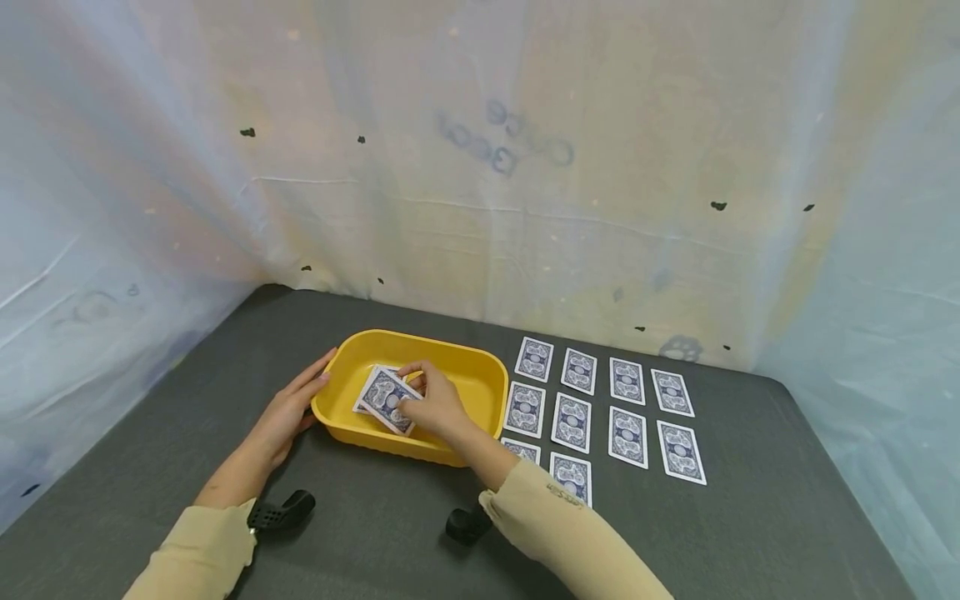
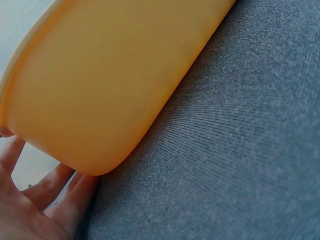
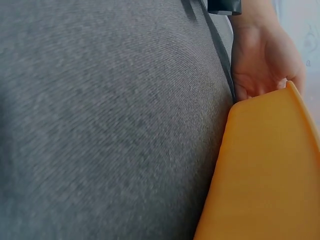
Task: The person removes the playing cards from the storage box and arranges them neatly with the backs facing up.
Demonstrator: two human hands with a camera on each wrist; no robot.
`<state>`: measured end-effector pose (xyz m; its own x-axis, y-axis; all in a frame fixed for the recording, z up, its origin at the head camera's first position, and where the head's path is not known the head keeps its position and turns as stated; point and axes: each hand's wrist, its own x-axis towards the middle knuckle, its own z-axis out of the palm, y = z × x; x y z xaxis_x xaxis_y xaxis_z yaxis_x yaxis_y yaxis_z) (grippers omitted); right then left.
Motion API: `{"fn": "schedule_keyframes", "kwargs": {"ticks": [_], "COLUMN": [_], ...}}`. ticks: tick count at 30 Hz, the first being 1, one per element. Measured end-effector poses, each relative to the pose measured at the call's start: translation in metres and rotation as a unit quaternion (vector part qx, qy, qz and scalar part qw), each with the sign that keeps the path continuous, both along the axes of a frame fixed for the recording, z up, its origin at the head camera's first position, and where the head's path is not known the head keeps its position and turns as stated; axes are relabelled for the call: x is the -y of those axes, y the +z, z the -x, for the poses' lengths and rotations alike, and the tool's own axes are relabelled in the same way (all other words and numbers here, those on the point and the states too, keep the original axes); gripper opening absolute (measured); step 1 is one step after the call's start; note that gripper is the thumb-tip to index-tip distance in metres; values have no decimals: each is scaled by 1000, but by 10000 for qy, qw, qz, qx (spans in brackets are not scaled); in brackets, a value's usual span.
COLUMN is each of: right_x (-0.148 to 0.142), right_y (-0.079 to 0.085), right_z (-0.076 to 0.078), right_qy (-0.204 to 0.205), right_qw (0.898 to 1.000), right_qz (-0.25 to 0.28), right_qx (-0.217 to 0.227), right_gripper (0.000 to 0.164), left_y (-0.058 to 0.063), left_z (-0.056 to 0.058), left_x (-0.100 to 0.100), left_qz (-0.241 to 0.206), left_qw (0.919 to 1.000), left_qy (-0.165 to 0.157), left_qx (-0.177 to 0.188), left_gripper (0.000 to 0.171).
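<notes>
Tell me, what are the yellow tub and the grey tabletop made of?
The yellow tub looks like moulded plastic: smooth, matte, with rounded corners and an even colour. The tabletop seems covered in grey woven fabric, as the left wrist view shows a fine ribbed weave.

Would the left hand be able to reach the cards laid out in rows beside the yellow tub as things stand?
Probably not easily: the left hand rests on the far side of the yellow tub, and both the tub and the right hand, holding cards in it, lie between it and the rows of cards.
</notes>
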<state>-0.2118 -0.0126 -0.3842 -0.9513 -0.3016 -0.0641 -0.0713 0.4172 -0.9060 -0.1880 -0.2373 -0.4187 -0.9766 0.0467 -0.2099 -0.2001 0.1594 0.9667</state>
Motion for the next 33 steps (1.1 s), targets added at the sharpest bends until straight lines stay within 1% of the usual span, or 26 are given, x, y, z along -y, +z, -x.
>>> {"fn": "schedule_keyframes", "kwargs": {"ticks": [5, 12, 14, 24, 26, 27, 33], "right_x": [-8, -17, -19, -31, -33, -35, -43], "right_y": [0, 4, 5, 8, 9, 15, 18], "right_z": [-2, -4, -4, -6, -7, -10, -9], "right_qy": [60, 64, 36, -143, -180, -204, -362], "right_qw": [9996, 9982, 9980, 9970, 9962, 9958, 9943], "right_qz": [265, 577, 613, 706, 811, 856, 983], "right_qx": [-64, -127, -152, -285, -272, -245, -177], "right_gripper": [51, 67, 69, 58, 56, 55, 54], "left_y": [0, -3, -3, -4, -4, -4, -3], "left_z": [-1, -1, 0, -2, -2, -2, -1], "left_x": [0, 1, 1, 2, 1, 1, 0], "left_qz": [-79, 45, 48, 101, 106, 106, 90], "left_qw": [10000, 9999, 9999, 9997, 9997, 9997, 9998], "left_qy": [1, -38, -40, -52, -47, -41, -22], "left_qx": [-34, -108, -122, -209, -217, -216, -167], "left_gripper": [61, 61, 62, 60, 60, 60, 61]}}
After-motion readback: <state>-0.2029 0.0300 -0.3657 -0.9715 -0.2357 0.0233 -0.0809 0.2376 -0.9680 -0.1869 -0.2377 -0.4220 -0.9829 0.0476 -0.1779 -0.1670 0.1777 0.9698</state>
